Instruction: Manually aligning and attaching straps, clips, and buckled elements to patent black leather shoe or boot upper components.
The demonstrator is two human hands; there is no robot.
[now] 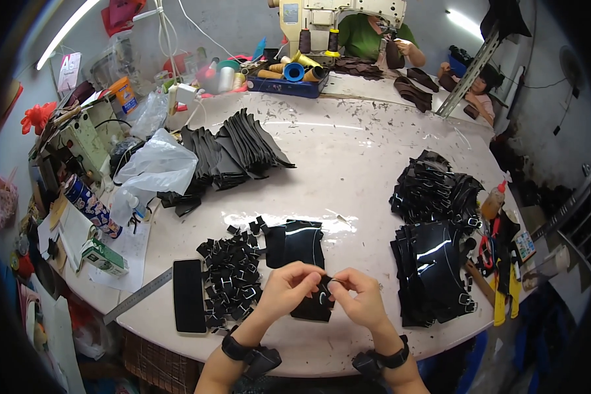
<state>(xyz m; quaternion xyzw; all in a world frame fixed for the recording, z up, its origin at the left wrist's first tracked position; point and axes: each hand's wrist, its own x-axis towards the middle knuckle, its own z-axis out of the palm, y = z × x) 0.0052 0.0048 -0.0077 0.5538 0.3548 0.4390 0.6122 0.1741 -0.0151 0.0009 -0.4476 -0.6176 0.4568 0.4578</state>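
My left hand (pixel 287 290) and my right hand (pixel 360 299) meet over the front middle of the table, both with fingers pinched. Between their fingertips is a small black strap piece (pixel 324 285), partly covered by the fingers. A glossy black leather piece (pixel 294 244) lies flat just beyond and beneath the hands. To the left of my left hand is a heap of small black straps with silver buckles (pixel 233 279). Right of my right hand stands a stack of glossy black leather pieces (pixel 430 272), with buckles showing along its edge.
A black phone (pixel 189 295) and steel ruler (pixel 138 294) lie at left. Dark grey pieces (pixel 243 148) and a plastic bag (pixel 157 169) sit farther back. More black pieces (pixel 433 187), a red-tipped bottle (pixel 494 201) and tools are at right. Two people sit beyond.
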